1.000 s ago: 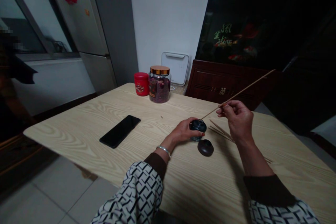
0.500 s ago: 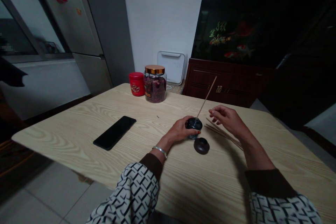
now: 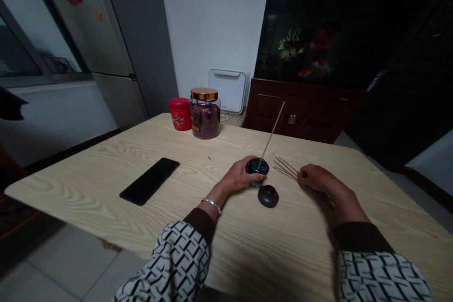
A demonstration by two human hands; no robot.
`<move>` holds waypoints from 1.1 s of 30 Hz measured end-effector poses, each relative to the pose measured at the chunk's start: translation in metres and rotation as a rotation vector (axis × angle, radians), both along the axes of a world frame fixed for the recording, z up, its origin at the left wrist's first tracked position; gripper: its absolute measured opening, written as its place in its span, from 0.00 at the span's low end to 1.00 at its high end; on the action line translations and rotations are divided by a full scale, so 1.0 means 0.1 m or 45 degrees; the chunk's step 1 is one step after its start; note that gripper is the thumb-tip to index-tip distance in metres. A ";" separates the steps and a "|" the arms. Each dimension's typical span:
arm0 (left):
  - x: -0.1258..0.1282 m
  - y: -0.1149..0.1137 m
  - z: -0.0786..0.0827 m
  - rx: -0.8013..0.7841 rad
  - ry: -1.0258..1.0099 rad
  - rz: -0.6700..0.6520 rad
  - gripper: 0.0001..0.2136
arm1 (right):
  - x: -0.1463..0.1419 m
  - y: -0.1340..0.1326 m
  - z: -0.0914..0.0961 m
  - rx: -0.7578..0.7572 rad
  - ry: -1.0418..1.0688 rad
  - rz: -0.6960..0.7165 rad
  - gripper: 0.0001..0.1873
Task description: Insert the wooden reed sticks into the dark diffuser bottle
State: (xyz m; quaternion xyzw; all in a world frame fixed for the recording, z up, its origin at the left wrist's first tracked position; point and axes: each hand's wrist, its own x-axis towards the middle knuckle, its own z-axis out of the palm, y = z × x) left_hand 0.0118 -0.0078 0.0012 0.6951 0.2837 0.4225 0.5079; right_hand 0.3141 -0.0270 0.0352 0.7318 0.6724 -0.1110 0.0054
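Dark glazed round pot [image 3: 257, 168]: we locate this item on the light wood tabletop [image 3: 71, 188], right of the table's centre, gripped in the left hand [image 3: 239, 175]. The left fingers curl around its side and hold it firmly. A thin wooden stick [image 3: 272, 134] rises from the pot's top, tilted slightly away from vertical.

A round dark brown lid [image 3: 268, 196] lies on the table just beside the pot, on the near side. The right hand [image 3: 316, 177] rests on the tabletop, not gripping anything, with its fingers extended and loosely together. Its fingertips reach the ends of a small bundle of thin wooden sticks [image 3: 285, 169]; we cannot tell whether they touch. A silver bangle [image 3: 211, 204] encircles the left wrist.

Farther along the table, we note a black smartphone [image 3: 149, 181] lying face up, left of the pot. At the far edge stand a glass jar of dried rosebuds with a copper lid [image 3: 205, 119] and, beside it, a small red canister [image 3: 180, 113]. A dark wood cabinet [image 3: 304, 113] stands beyond the table.
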 end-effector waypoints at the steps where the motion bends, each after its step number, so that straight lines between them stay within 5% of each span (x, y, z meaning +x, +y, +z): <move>1: 0.00 0.00 0.00 0.001 0.009 0.008 0.32 | 0.01 0.00 0.01 0.003 0.006 0.010 0.03; 5: -0.01 0.00 0.00 -0.012 0.014 -0.004 0.32 | -0.02 -0.06 0.17 0.127 0.213 0.061 0.06; 13: -0.01 -0.01 0.01 -0.038 -0.002 -0.019 0.33 | -0.58 -0.22 0.79 1.107 1.833 -0.178 0.16; 19: -0.01 0.00 0.00 -0.023 -0.014 -0.012 0.32 | -0.96 -0.23 0.82 1.383 1.898 -0.097 0.15; 26: 0.00 0.00 -0.01 -0.050 -0.032 -0.014 0.33 | -1.14 -0.19 0.70 1.294 1.685 0.039 0.12; 33: -0.01 -0.01 0.00 -0.004 -0.020 -0.006 0.32 | -1.10 -0.10 0.52 0.634 1.301 0.185 0.17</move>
